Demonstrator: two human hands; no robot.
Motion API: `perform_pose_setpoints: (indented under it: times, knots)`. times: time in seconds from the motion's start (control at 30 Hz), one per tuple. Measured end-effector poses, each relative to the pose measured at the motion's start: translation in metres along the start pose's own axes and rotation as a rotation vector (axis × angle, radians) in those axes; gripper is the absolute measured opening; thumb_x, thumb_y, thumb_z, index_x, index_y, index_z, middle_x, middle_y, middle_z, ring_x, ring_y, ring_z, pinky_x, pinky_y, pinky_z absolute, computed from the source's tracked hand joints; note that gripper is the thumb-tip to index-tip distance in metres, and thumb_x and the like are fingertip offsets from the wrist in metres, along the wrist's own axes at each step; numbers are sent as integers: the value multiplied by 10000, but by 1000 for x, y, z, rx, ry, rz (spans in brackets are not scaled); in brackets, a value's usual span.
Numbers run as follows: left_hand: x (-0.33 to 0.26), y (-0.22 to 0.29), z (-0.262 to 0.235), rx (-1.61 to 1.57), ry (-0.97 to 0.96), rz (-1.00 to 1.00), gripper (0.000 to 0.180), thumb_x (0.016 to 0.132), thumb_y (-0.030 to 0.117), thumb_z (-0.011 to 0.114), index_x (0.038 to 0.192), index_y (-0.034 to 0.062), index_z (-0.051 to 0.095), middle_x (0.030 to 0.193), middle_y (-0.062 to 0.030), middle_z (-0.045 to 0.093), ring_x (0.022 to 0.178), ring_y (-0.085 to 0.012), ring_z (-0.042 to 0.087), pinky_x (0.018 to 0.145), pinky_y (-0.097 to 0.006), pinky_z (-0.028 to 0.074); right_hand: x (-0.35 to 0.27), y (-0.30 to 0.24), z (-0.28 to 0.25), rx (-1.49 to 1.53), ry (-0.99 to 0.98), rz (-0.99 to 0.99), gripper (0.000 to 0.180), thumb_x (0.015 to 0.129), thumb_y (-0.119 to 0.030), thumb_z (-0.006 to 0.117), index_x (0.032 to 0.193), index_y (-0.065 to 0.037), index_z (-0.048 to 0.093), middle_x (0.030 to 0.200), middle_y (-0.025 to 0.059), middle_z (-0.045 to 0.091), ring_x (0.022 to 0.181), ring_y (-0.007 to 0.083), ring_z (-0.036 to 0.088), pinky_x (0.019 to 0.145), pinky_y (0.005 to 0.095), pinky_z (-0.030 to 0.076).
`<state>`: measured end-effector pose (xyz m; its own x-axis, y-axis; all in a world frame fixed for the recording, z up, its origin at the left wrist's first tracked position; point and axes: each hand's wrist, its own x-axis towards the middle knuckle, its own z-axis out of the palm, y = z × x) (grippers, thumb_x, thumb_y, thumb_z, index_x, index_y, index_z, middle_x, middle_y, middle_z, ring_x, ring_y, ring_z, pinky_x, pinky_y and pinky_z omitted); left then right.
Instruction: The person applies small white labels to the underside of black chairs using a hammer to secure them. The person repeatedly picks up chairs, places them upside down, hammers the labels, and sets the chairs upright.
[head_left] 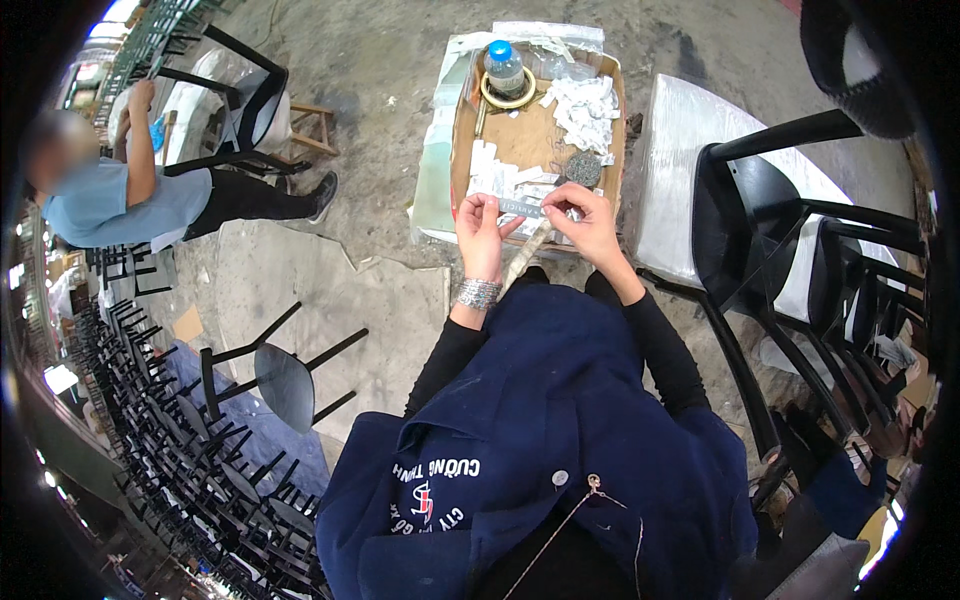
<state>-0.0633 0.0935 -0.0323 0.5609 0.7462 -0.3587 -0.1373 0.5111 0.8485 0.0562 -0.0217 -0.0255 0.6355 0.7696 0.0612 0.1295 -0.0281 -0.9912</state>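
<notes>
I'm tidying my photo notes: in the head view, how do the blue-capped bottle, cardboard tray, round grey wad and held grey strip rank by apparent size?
1. Cardboard tray
2. Blue-capped bottle
3. Round grey wad
4. Grey strip, smallest by visible area, though longer than the wad is wide.

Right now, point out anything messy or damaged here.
White slips lie loosely jumbled in the cardboard tray, which looks untidy; the pale floor sheet to the left has a jagged edge, as if torn.
</notes>
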Motion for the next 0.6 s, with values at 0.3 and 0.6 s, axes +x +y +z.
perform_pose_setpoints:
  times: [0.3,0.6]
  knots:
    - [-1,-2,0,-27,-13,-58,97,936,138,530,933,45,501,892,-28,538,792,-114,542,709,-361,593,-12,21,10,266,-41,113,92,828,10,614,913,19,647,925,32,556,875,101,511,756,234,413]
    - [-1,-7,-2,30,33,-16,120,936,127,527,989,21,513,906,-50,554,822,-137,568,707,-363,591,-16,24,15,231,64,155,89,816,-8,621,898,-21,590,899,4,546,821,87,513,730,220,423]
